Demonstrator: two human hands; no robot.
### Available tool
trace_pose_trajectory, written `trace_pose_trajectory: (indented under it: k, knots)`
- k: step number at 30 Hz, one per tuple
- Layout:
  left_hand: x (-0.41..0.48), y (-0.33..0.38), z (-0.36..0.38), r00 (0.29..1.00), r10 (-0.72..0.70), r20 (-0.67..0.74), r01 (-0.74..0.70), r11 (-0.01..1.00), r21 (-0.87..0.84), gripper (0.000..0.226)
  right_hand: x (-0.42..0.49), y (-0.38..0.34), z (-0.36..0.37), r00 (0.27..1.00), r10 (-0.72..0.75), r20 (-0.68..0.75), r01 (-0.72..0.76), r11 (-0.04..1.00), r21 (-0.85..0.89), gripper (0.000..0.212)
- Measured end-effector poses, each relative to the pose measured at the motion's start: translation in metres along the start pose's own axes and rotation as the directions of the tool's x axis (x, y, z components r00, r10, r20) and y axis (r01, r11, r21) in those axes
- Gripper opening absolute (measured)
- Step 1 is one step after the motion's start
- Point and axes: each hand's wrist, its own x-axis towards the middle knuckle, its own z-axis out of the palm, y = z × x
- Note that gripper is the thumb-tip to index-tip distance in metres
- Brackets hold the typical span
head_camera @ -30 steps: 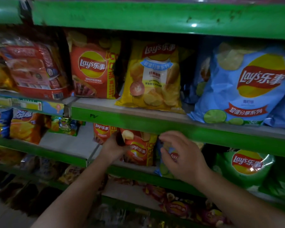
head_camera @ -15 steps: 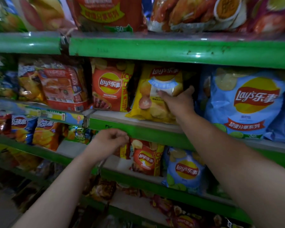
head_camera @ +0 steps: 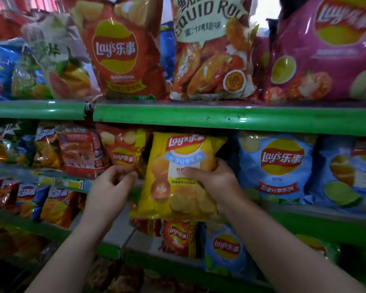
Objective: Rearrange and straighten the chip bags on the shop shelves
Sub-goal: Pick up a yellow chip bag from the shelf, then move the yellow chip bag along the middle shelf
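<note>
The right hand (head_camera: 211, 180) is gripping the yellow Lay's bag (head_camera: 178, 197) by its right side, thumb pressing across the front panel, the other fingers wrapping round behind the edge. The bag is standing upright at the front of the middle shelf (head_camera: 325, 225), between the small red Lay's bag (head_camera: 123, 153) on its left and the big blue Lay's bag (head_camera: 279, 166) on its right. Its bottom is hanging down over the shelf's green lip. The left hand (head_camera: 112, 187) is hovering just beside the yellow bag's left edge, fingers curling in toward the thumb. Whether it is pinching something or holding nothing, I cannot tell.

All around, green metal shelving is running across the view in tiers. The upper rail (head_camera: 220, 119) is glinting with small spots of light and showing a joint towards the left. On top of it, a tall red Lay's bag (head_camera: 118, 49), a squid roll bag (head_camera: 211, 49) and a magenta Lay's bag (head_camera: 325, 49) are standing side by side. A price label strip (head_camera: 72, 183) is running along the shelf edge just left of the left hand. Down on the lower shelf (head_camera: 156, 265), a lower red bag (head_camera: 178, 237) and a lower blue bag (head_camera: 226, 248) are standing together right under the yellow one. The light is dim, and the bottom tiers are sinking into shadow.
</note>
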Motion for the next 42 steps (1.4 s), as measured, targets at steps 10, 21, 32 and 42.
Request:
trace_pose_trajectory:
  k: [10,21,32,42]
  knots:
    - [0.034,-0.006,0.017,0.993,0.118,0.023,-0.119,0.940,0.321,0.056,-0.048,0.013,-0.027,0.990,-0.091,0.110,0.097,0.994,-0.053,0.081]
    - [0.090,-0.017,0.039,0.997,0.051,-0.059,-0.005,0.797,0.603,0.080,-0.040,0.020,-0.042,0.987,-0.124,0.105,0.130,0.990,-0.050,0.064]
    - [0.110,0.015,0.046,0.975,0.124,-0.184,-0.028,0.891,0.453,0.079,-0.043,0.030,-0.050,0.981,-0.143,0.129,0.149,0.988,-0.035,0.069]
    - [0.116,-0.023,0.050,0.899,-0.045,0.435,0.035,0.999,0.032,0.105,-0.058,0.037,-0.071,0.961,-0.153,0.232,0.163,0.986,-0.023,0.083]
